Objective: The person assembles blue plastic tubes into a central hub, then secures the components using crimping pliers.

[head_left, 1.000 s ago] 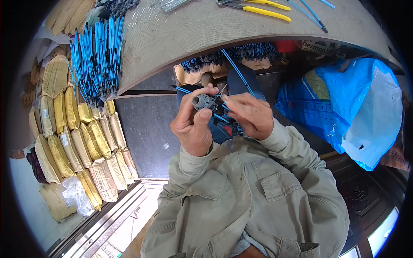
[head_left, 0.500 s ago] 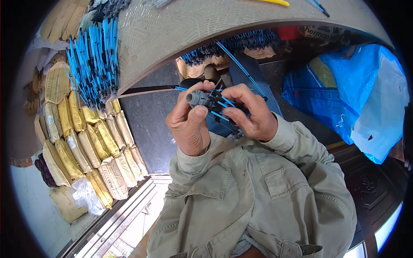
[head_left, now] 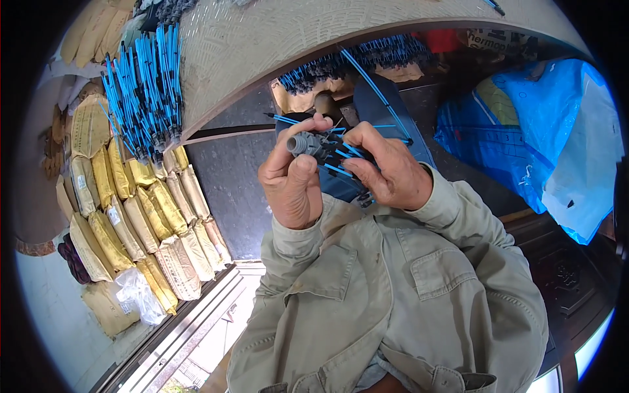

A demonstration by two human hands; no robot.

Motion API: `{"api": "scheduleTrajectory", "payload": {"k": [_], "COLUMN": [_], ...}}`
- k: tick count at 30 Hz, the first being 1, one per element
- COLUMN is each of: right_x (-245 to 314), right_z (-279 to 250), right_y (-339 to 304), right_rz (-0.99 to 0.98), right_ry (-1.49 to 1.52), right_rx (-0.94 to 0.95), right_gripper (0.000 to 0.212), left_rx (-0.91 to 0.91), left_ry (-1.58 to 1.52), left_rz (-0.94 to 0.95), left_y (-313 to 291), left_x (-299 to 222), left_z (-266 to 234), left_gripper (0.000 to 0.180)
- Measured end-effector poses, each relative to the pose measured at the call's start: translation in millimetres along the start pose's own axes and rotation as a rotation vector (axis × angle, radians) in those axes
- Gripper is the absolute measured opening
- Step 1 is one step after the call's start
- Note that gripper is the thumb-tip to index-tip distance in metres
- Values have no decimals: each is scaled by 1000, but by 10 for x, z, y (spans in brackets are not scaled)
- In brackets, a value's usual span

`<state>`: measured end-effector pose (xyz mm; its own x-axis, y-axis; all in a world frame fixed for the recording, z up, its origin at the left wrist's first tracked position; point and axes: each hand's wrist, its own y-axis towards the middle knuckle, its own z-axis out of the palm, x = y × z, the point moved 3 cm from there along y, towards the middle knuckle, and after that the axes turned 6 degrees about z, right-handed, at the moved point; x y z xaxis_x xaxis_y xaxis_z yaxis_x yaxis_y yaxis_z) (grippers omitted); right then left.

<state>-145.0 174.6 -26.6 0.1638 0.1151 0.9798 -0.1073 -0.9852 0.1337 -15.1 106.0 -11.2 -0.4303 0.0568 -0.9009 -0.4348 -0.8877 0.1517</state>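
My left hand [head_left: 291, 187] is closed around a grey ribbed hub with a threaded round end [head_left: 303, 143], which points to the left. Thin blue rods with black joints [head_left: 341, 154] spread from the hub toward my right hand. My right hand [head_left: 396, 169] has thumb and index finger bent in close to these rods, pinching at the black parts; its fingertips partly hide what they grip. A longer blue rod [head_left: 375, 90] slants up beyond the right hand. Another short blue rod [head_left: 285, 119] sticks out behind the left fingers.
A curved grey tabletop [head_left: 275, 49] spans the far side, with a bundle of blue rods [head_left: 147, 92] at its left end. More rods [head_left: 386, 56] lie beneath its edge. Stacked paper packages [head_left: 147, 226] stand at left. A blue plastic bag [head_left: 517, 131] lies at right.
The whole view has shifted slightly. Both hands stay at the hub and rods, with only small finger movement; the blue rod behind the left fingers shows more now.
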Motion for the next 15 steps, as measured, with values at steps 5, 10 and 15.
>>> {"api": "scheduleTrajectory", "payload": {"k": [5,10,15], "right_x": [-20,-3,42], "right_z": [-21,10,-39], "right_y": [34,79,88], "right_rz": [-16,-151,-373], "right_ry": [-34,-149,-462], "right_rx": [-7,-150,-250], "right_gripper": [17,22,36], "left_rx": [-16,-126,-145], "left_ry": [61,106,164], "left_rz": [36,117,171], "left_y": [3,30,38], "left_x": [62,84,95], "left_z": [15,42,56], "left_gripper": [43,42,41]}}
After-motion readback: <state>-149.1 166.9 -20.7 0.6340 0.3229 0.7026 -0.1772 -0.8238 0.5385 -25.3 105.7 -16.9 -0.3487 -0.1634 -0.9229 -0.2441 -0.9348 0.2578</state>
